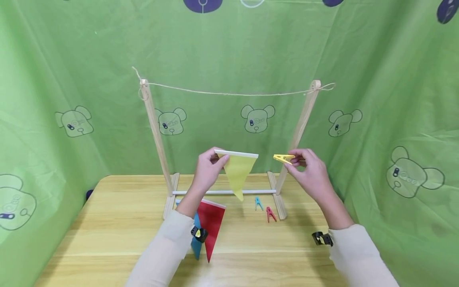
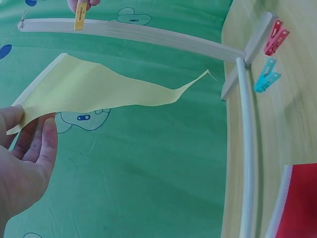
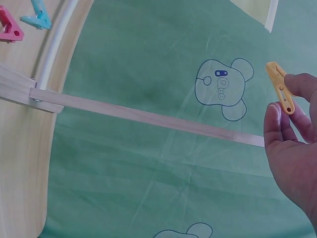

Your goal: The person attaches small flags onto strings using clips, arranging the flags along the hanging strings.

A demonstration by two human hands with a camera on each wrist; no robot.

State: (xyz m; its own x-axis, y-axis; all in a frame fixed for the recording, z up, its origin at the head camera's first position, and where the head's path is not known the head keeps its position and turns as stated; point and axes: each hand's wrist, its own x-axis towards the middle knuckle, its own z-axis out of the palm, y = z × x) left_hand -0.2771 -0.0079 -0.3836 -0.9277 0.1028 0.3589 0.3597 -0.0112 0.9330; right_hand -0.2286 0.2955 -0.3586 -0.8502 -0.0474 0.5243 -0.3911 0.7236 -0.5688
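Observation:
My left hand (image 1: 208, 169) pinches the white-edged top left corner of a yellow triangular pennant (image 1: 238, 171), which hangs point down above the table. To its right, my right hand (image 1: 310, 171) holds a yellow clothespin (image 1: 283, 158) between thumb and fingers, its tip turned toward the pennant. A gap shows between clothespin and pennant. The right wrist view shows the yellow clothespin (image 3: 280, 88) pinched near one end. Behind and above both hands, a thin string (image 1: 229, 94) stretches between two wooden posts and carries nothing.
A blue clothespin (image 1: 258, 203) and a red clothespin (image 1: 271, 214) lie on the wooden table (image 1: 107, 223) by the frame's right foot. Partly under my left forearm are a red pennant (image 1: 212, 223) and a blue pennant (image 1: 196, 243). A white bar (image 1: 215, 192) joins the wooden posts (image 1: 157, 135) low down.

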